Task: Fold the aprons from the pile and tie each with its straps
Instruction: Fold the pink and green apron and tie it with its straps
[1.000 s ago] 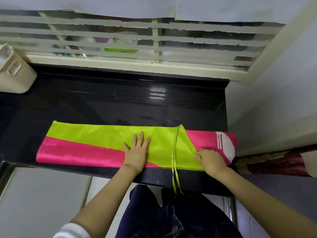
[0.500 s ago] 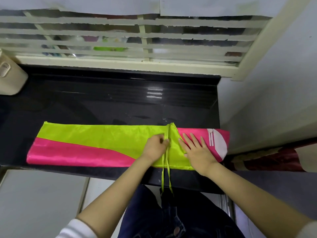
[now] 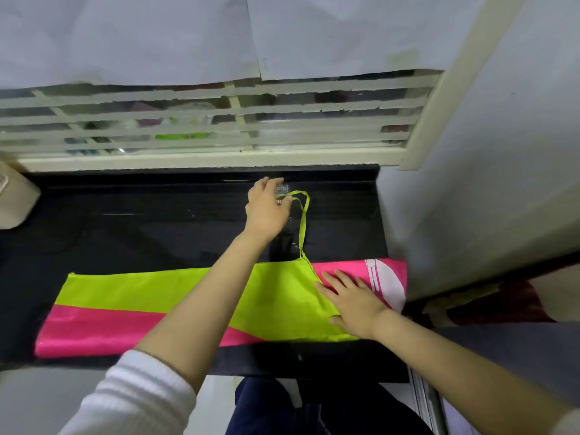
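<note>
Now the apron (image 3: 157,296), folded into a long strip, is lying along the counter (image 3: 125,227) edge. The left hand (image 3: 266,211) is pinching its strap (image 3: 303,227) out toward the window (image 3: 219,127). The right hand (image 3: 354,299), fingers straight, is pressing the strip's right end. Folding shorter is probably coming next, with the strap kept clear.

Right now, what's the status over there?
Left hand pinches green strap, stretched toward window. Right hand flat on folded apron. Beige container far left, clear of work.

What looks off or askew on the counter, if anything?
Nothing stands out. The folded apron lies flat on the counter; the left hand holds its green strap out toward the window, and the right hand presses flat on it.
</note>
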### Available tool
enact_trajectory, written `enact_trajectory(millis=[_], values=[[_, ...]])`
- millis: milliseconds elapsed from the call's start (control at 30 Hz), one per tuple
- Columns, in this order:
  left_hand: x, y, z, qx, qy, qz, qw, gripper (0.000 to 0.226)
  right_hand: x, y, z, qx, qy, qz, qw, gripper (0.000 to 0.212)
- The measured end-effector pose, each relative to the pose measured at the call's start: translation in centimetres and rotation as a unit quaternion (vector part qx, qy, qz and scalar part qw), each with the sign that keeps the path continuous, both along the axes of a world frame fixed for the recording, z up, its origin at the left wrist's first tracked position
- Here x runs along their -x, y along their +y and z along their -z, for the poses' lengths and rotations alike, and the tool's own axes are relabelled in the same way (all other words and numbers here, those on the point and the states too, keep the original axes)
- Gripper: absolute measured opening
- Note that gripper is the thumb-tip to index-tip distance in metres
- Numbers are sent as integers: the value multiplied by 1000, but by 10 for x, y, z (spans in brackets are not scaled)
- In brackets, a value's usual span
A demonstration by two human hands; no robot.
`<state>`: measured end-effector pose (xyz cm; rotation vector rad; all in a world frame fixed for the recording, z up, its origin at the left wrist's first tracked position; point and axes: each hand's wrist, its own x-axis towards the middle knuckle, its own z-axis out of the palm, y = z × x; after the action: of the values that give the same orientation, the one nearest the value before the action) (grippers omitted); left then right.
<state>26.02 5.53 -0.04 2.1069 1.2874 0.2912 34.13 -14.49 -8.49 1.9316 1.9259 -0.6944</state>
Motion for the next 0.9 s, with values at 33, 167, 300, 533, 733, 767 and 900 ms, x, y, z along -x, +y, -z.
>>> enact_trajectory(millis=[33, 167, 300, 533, 733, 767, 900], values=[[1, -4, 3, -34, 31, 12, 999, 44, -1, 1, -2, -2, 4, 2, 1000, 76], [26, -35, 36, -26, 97, 78, 992, 29, -4, 7, -7, -15, 23, 13, 1000, 68], [59, -65, 66, 13, 245, 184, 952, 44, -7, 15, -7, -41, 37, 20, 998, 55], [86, -81, 93, 72, 250, 215, 941, 76, 0, 60, -19, -112, 102, 93, 984, 41], [85, -80, 96, 70, 249, 209, 943, 79, -1, 95, -15, -77, 44, 47, 995, 46], [85, -80, 97, 69, 248, 209, 943, 79, -1, 96, -15, -72, 31, 48, 996, 41], [85, -78, 99, 68, 251, 211, 942, 79, -6, 101, -17, -94, -28, 22, 995, 26]])
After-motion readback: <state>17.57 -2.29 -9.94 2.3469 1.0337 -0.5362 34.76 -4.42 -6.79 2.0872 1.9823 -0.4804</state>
